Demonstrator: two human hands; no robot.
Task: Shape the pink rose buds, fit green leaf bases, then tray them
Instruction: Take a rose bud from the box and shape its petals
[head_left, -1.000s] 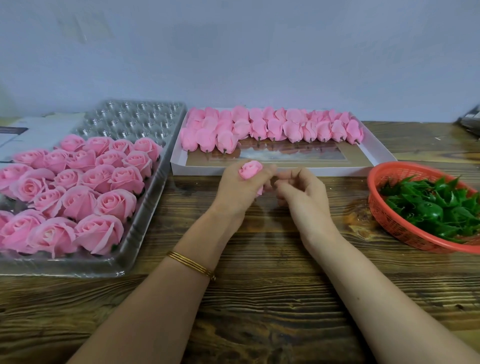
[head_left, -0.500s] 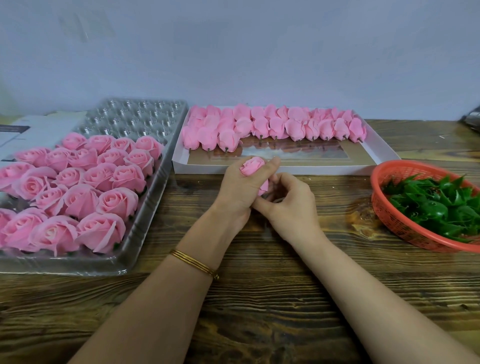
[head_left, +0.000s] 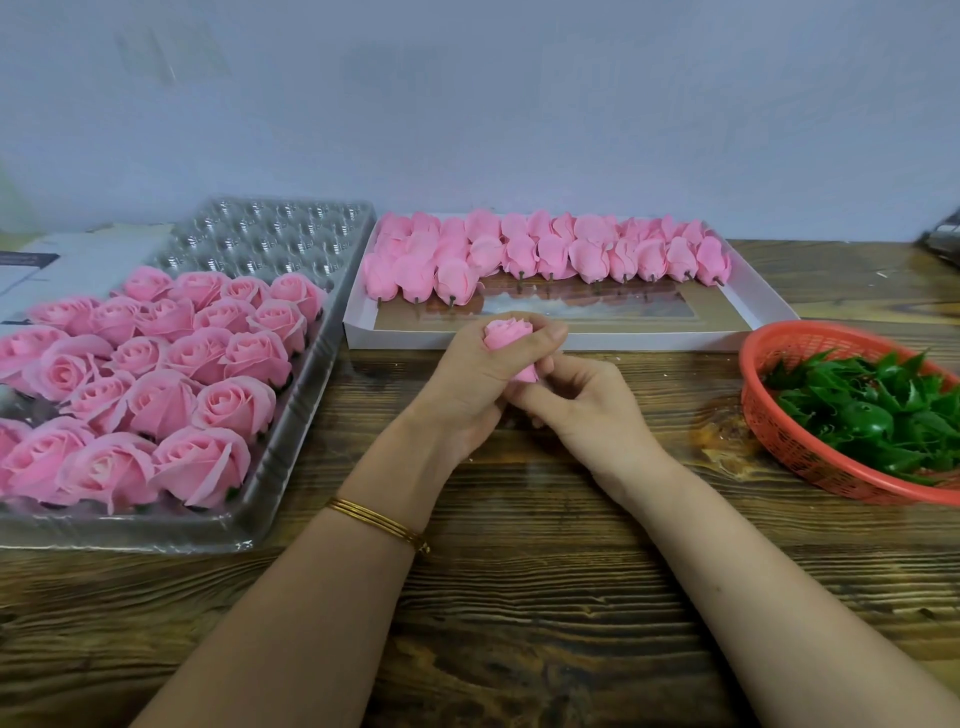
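A pink rose bud (head_left: 506, 335) stands upright in my left hand (head_left: 475, 382), whose fingers curl round it above the table's middle. My right hand (head_left: 584, 400) sits just below and to the right, its curled fingers pinching the bud's lower end; the base itself is hidden. Several closed pink buds (head_left: 545, 254) lie in rows in a white box (head_left: 748, 306) at the back. Finished open roses (head_left: 156, 374) fill the near part of a clear plastic tray (head_left: 291, 234) on the left. Green leaf bases (head_left: 872, 415) are heaped in a red basket (head_left: 779, 441) on the right.
The wooden table (head_left: 519, 597) runs wide in front of my arms. A grey-white wall stands behind the box and tray. A white sheet (head_left: 67, 260) lies at the far left, and a dark object (head_left: 943, 244) pokes in at the right edge.
My right hand has closed in under my left hand and taken the bud's lower end. The bud now stands more upright in my left fingers.
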